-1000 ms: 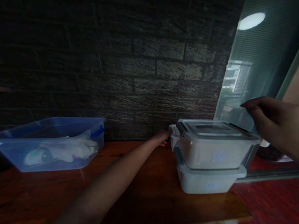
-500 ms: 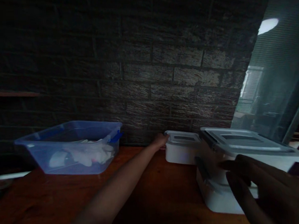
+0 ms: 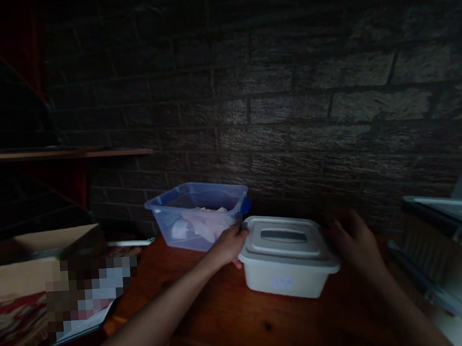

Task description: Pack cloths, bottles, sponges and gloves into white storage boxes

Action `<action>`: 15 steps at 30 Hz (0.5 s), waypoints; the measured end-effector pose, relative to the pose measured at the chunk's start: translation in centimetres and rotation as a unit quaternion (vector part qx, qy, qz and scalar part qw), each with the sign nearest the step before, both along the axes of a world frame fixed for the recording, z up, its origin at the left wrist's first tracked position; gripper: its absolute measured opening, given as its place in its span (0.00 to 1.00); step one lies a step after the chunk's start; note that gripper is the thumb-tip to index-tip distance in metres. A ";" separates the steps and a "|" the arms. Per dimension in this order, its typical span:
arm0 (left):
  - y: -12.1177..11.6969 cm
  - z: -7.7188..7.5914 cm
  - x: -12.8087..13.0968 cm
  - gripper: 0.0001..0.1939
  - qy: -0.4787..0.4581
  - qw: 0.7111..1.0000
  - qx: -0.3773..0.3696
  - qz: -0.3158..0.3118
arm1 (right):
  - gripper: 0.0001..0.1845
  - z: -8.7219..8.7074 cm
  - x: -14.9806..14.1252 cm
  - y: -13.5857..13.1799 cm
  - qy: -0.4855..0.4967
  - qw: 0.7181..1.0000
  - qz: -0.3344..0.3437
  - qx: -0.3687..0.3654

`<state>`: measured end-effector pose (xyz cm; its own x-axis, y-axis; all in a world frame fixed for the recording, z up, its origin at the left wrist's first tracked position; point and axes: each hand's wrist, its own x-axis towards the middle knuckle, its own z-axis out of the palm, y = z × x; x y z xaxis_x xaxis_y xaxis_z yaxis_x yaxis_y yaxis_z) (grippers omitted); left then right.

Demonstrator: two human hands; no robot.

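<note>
A white lidded storage box (image 3: 286, 266) with a grey handle on its lid stands on the wooden table in the middle of the view. Its left end is gripped by my left hand (image 3: 232, 244), thumb on the lid's rim and fingertips underneath. At the box's right end is my right hand (image 3: 350, 233), dark and blurred; whether its fingers touch the box I cannot make out. Behind my left hand sits a translucent blue-tinted bin (image 3: 187, 230), open at the top, with white crumpled things inside.
Stacked white boxes (image 3: 456, 274) with dark clips stand at the right edge. A brown wooden table (image 3: 220, 320) lies beneath, against a dark brick wall (image 3: 266, 113). At left are an open cardboard box (image 3: 74, 240) and a wall shelf (image 3: 108, 153).
My view has swung left. The white box has come nearer and away from the stacked boxes, still in my left hand. My right hand has moved from the stack to the box's right end.
</note>
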<state>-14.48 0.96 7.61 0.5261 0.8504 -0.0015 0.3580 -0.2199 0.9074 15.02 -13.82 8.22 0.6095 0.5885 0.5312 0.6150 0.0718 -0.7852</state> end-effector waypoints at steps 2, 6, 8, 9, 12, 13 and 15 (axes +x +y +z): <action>0.1 -0.3 -0.5 0.19 -0.021 1.000 0.004 0.003 | 0.26 -1.3 0.6 1.0 0.059 0.998 0.017 -0.021; 0.1 -0.9 0.2 0.17 -0.063 0.998 -0.004 0.004 | 0.25 -3.4 1.0 1.2 0.159 0.982 0.079 -0.063; -0.1 -1.1 1.0 0.16 -0.080 0.997 -0.016 0.001 | 0.25 -3.9 1.2 1.0 0.211 0.969 0.113 -0.059; -0.3 -1.2 1.5 0.15 -0.087 0.996 -0.023 -0.002 | 0.26 -4.1 1.3 0.9 0.234 0.962 0.128 -0.051; -0.7 -1.1 3.0 0.14 -0.108 0.993 -0.047 -0.005 | 0.26 -4.5 1.7 0.8 0.297 0.940 0.165 -0.012; -0.7 -1.0 3.5 0.14 -0.115 0.992 -0.057 -0.006 | 0.26 -4.6 1.7 0.8 0.315 0.933 0.172 0.006; -0.6 -0.8 4.4 0.15 -0.131 0.988 -0.079 -0.010 | 0.27 -5.1 1.9 1.0 0.342 0.923 0.170 0.054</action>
<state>-10.08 0.37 6.81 0.5422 0.8402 0.0057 0.1031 -0.0733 0.9920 16.89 -12.84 3.13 0.6132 0.7739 0.1583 -0.0934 0.2701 -0.9583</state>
